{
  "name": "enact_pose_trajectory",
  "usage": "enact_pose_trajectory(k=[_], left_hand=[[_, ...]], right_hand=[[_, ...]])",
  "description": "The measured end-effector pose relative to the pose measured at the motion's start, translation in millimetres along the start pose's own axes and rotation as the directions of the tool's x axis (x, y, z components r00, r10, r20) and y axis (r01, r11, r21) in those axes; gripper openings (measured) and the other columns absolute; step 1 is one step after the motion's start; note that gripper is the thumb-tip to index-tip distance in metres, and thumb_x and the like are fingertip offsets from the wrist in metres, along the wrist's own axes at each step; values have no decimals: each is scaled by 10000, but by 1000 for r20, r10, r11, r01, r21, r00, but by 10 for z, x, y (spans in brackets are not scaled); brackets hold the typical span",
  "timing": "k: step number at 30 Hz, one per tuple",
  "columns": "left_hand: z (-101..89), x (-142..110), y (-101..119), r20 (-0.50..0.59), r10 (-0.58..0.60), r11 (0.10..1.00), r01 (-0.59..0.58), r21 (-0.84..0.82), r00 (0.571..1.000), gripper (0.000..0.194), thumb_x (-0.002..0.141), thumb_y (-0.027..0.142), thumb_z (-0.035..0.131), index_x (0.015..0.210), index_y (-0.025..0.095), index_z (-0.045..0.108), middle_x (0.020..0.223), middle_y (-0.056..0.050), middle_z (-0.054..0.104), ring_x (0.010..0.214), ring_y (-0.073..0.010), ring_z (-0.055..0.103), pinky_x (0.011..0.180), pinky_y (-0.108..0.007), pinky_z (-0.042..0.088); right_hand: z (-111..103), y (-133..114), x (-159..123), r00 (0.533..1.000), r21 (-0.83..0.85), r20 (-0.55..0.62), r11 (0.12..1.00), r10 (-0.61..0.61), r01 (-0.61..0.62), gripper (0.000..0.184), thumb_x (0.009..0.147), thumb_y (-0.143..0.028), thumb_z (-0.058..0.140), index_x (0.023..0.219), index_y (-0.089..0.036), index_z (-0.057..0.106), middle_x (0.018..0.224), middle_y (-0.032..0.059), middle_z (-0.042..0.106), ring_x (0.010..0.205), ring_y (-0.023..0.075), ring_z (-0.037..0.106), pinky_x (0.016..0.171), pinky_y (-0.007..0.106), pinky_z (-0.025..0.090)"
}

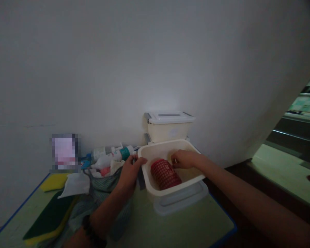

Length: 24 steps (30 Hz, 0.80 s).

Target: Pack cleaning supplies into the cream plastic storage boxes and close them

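Note:
My left hand (pixel 133 170) is closed on the left rim of an open cream plastic bin (pixel 152 191), thumb over the edge. Inside the bin lies a red bundle with a pale check-like pattern (pixel 165 174), which looks like rolled cloth. My right hand (pixel 184 159) reaches into the bin from the right. Its fingers are curled at the right side of the red bundle; whatever they pinch, if anything, is hidden. A whitish lid (pixel 182 199) lies on the table under the bin's near side.
Behind stands a lidded cream bin (pixel 167 131) against the wall. At left are a mesh bag (pixel 103 182) with white bottles (pixel 108 160), a white packet (pixel 76 184), a green-and-yellow sponge pad (pixel 50 217) and a yellow piece (pixel 54 181). The table's blue edge (pixel 223 215) runs at right.

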<state>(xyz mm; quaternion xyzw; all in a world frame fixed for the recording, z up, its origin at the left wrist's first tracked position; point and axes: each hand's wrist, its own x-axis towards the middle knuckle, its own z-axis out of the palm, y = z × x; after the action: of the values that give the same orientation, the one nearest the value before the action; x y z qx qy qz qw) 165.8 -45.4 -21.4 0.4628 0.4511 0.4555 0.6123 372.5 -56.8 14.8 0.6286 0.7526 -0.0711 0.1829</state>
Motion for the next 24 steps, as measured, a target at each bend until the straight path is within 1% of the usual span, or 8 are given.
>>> enact_pose_trajectory(k=[5, 9, 11, 14, 17, 20, 22, 24], left_hand=[[165, 113, -98, 10, 15, 1000, -15, 12, 1000, 219, 614, 284, 629, 760, 182, 500, 616, 24, 558, 503, -131, 547, 466, -239, 432], [184, 221, -156, 35, -1, 999, -1, 34, 999, 225, 631, 315, 611, 775, 180, 503, 648, 8, 592, 541, -154, 582, 491, -255, 458], [154, 278, -173, 58, -12, 998, 8, 65, 998, 243, 640, 342, 612, 792, 177, 517, 667, 0, 610, 571, -166, 600, 507, -259, 465], [97, 359, -205, 73, -20, 990, 9, 142, 997, 276, 645, 400, 634, 778, 179, 537, 657, -1, 610, 586, -172, 599, 511, -251, 455], [39, 401, -247, 91, -27, 978, 8, 207, 996, 349, 706, 517, 555, 796, 181, 564, 708, -30, 621, 637, -198, 610, 499, -261, 458], [-43, 390, -266, 122, -23, 966, -9, 260, 992, 445, 764, 587, 425, 850, 176, 574, 762, -57, 618, 638, -211, 602, 439, -267, 443], [-123, 366, -254, 132, 15, 951, -55, 304, 991, 421, 770, 572, 432, 853, 178, 557, 707, -34, 585, 587, -192, 568, 404, -245, 401], [-224, 342, -224, 144, 83, 926, -130, 355, 986, 351, 768, 528, 474, 824, 188, 539, 614, 9, 532, 533, -166, 517, 416, -231, 369]], right_hand=[[62, 198, 70, 997, 37, -29, 997, 70, -69, 315, 885, -315, 527, 1160, -164, 536, 1166, 84, 565, 976, 198, 586, 814, 407, 502], [65, 191, 92, 998, 91, -16, 994, 63, -61, 309, 886, -315, 524, 1157, -168, 539, 1169, 84, 564, 979, 197, 584, 818, 406, 501], [61, 154, 102, 999, 127, 19, 991, 35, -37, 306, 887, -316, 523, 1155, -169, 540, 1168, 83, 565, 978, 197, 585, 817, 405, 501], [47, 85, 137, 994, 187, 105, 982, -37, 17, 305, 884, -318, 527, 1144, -158, 545, 1140, 78, 578, 951, 193, 594, 795, 394, 510], [20, 13, 188, 982, 217, 160, 974, -97, 61, 302, 882, -320, 531, 1130, -148, 551, 1110, 74, 590, 926, 187, 603, 778, 386, 515], [-22, -50, 225, 985, 195, 149, 979, -91, 61, 302, 884, -319, 529, 1133, -150, 550, 1117, 76, 588, 933, 188, 600, 786, 390, 512], [-49, -78, 234, 991, 162, 119, 986, -61, 41, 307, 883, -318, 529, 1143, -154, 545, 1136, 79, 580, 950, 193, 595, 796, 396, 509], [-65, -97, 235, 997, 121, 80, 993, -20, 10, 311, 884, -316, 528, 1152, -160, 541, 1155, 82, 571, 967, 197, 589, 807, 403, 505]])
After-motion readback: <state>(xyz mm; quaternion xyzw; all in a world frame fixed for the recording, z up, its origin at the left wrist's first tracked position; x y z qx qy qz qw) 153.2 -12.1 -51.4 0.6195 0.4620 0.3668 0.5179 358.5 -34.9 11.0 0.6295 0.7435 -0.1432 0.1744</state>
